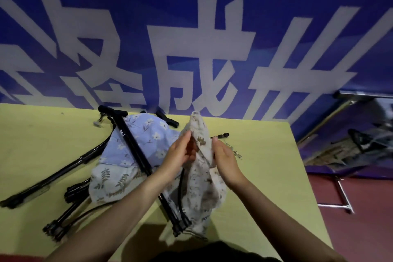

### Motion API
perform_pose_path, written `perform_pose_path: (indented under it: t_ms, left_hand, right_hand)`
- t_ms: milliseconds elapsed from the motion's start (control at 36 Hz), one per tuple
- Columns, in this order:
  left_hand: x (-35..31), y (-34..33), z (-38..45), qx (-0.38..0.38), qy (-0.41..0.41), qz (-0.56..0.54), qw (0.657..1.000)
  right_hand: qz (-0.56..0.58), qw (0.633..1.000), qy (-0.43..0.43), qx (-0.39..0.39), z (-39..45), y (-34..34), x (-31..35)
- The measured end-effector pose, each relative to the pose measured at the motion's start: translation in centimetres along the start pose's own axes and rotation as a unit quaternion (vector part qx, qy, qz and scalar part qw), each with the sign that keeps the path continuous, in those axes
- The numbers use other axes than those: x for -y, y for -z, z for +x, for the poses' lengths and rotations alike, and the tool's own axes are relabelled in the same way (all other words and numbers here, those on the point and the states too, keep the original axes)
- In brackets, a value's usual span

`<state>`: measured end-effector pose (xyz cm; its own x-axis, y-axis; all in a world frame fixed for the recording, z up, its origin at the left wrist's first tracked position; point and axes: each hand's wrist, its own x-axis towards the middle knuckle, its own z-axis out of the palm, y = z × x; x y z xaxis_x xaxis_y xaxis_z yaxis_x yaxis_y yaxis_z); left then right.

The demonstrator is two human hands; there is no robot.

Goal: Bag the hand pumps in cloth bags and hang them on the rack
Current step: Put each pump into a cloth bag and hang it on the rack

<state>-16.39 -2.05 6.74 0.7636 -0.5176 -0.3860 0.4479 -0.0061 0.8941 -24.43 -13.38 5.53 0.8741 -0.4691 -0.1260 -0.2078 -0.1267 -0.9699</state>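
Observation:
A cream cloth bag with a brown print [204,189] is lifted above the yellow table [265,176]. My left hand [180,153] pinches its upper left edge and my right hand [225,159] grips its right edge. Beneath it a black hand pump [136,151] lies diagonally across a blue floral bag [146,134] and a pale leaf-print bag [112,183]. Two more black pumps [55,178] [68,215] lie at the left of the table. The cream bag's lower end hides the diagonal pump's base.
A blue banner with large white characters [191,38] stands right behind the table. To the right, beyond the table edge, a metal rack frame [340,195] stands on a red floor, with dark items [365,144] piled behind it.

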Motion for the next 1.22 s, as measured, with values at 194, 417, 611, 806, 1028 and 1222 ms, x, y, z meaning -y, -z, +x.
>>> perform_pose_path:
  t_ms: [194, 417, 611, 806, 1028, 1222]
  left_hand:
    - [0.0, -6.1, -3.3, 0.008, -0.062, -0.005, 0.998]
    - [1.3, -10.7, -6.0, -0.042, -0.126, 0.057, 0.989]
    - [1.4, -12.2, -6.9, -0.067, -0.179, 0.155, 0.969]
    - [1.0, -10.8, -5.8, -0.061, -0.254, 0.446, 0.856]
    - [-0.1, -14.0, -6.6, 0.006, -0.072, -0.018, 0.997]
    - [0.1, -14.7, -6.3, -0.014, -0.019, -0.080, 0.997]
  right_hand:
    - [0.039, 0.999, 0.031, 0.020, -2.3, 5.0, 1.0]
    - [0.013, 0.997, 0.076, -0.009, -5.0, 9.0, -0.5]
    - [0.017, 0.996, 0.070, -0.059, -4.9, 13.2, -1.6]
    - [0.035, 0.995, 0.092, -0.011, -6.0, 18.3, -0.7]
    - [-0.081, 0.973, 0.131, -0.172, -4.8, 20.3, -4.6]
    - [-0.026, 0.995, 0.022, 0.097, -4.0, 18.9, -5.2]
